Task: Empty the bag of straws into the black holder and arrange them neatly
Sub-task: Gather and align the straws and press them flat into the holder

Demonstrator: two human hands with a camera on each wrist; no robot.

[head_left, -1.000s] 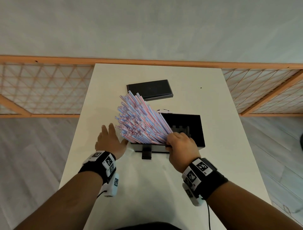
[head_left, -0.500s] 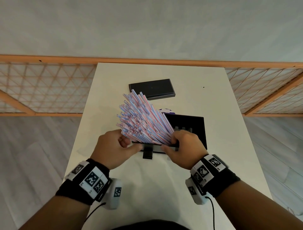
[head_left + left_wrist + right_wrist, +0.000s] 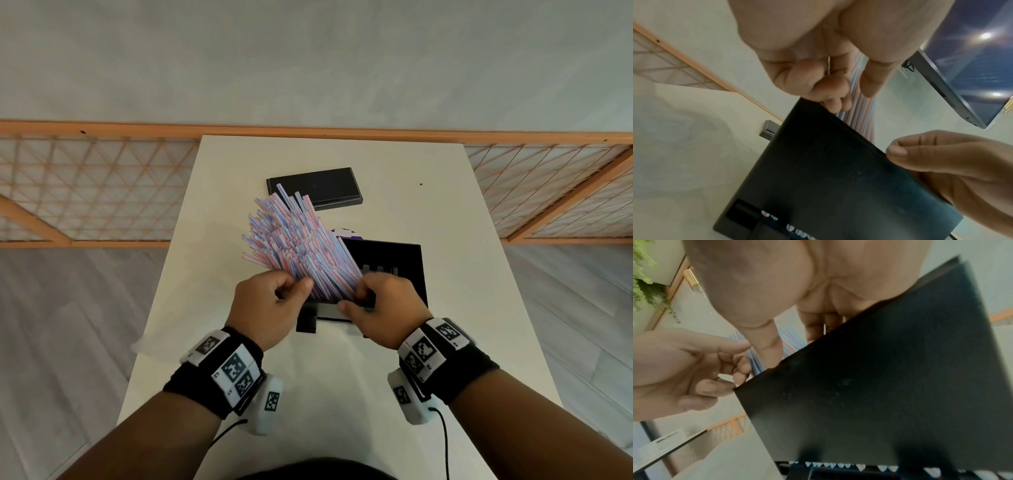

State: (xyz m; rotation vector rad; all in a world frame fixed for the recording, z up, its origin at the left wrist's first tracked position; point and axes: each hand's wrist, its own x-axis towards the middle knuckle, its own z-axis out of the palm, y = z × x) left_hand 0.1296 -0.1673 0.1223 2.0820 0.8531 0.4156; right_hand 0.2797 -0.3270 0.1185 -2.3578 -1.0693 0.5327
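So the big bunch of pink-and-blue striped paper straws (image 3: 301, 250) stands in the open black rectangular holder (image 3: 404, 263) on the white counter (image 3: 445, 219), fanning up and away to the left. The left hand (image 3: 267, 308) has its grip curled around the near left edge of the bunch, thumb pressing on the straws. The right hand (image 3: 383, 305) has fingers curled onto the straws at the holder's front rim, thumb against the front wall. A flat black rectangular lid (image 3: 315, 188) lies farther back.
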